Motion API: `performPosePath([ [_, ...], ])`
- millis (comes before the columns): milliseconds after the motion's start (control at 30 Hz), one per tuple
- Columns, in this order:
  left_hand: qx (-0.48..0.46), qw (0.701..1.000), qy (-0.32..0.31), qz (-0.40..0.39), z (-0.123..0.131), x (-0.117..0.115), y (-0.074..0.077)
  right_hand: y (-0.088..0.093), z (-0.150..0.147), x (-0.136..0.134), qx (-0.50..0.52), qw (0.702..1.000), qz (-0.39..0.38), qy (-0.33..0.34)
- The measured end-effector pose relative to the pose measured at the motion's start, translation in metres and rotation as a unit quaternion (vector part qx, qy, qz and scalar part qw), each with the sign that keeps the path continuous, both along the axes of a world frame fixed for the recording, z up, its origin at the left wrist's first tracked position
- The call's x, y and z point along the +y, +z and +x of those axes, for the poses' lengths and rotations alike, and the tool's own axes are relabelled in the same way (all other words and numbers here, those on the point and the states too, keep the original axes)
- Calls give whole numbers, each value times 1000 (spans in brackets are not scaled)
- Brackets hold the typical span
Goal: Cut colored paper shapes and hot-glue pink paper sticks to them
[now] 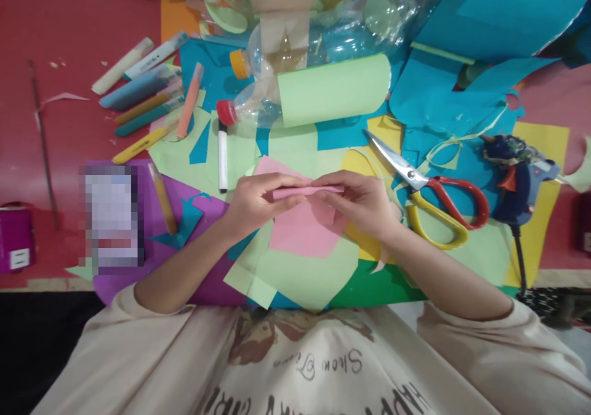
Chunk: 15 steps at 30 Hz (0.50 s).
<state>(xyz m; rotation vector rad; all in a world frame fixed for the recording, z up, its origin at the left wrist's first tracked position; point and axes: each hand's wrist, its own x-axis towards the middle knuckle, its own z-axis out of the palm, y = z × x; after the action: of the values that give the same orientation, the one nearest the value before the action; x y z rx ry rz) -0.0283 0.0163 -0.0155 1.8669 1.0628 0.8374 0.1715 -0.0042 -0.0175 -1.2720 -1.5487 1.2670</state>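
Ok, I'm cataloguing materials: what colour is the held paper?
The held paper is pink; head view shows it.

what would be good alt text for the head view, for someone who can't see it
A person's left hand and right hand pinch a narrow pink paper piece, rolled or folded, above a pink sheet. Scissors and a blue glue gun lie to the right, markers to the left, and clear plastic bottles beyond the hands.
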Motion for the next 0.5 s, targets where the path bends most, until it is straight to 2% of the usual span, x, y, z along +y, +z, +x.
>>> performPosePath([
  [500, 17, 1000, 5, -15, 0, -2, 2, 6, -2, 0, -11, 1000, -3, -16],
])
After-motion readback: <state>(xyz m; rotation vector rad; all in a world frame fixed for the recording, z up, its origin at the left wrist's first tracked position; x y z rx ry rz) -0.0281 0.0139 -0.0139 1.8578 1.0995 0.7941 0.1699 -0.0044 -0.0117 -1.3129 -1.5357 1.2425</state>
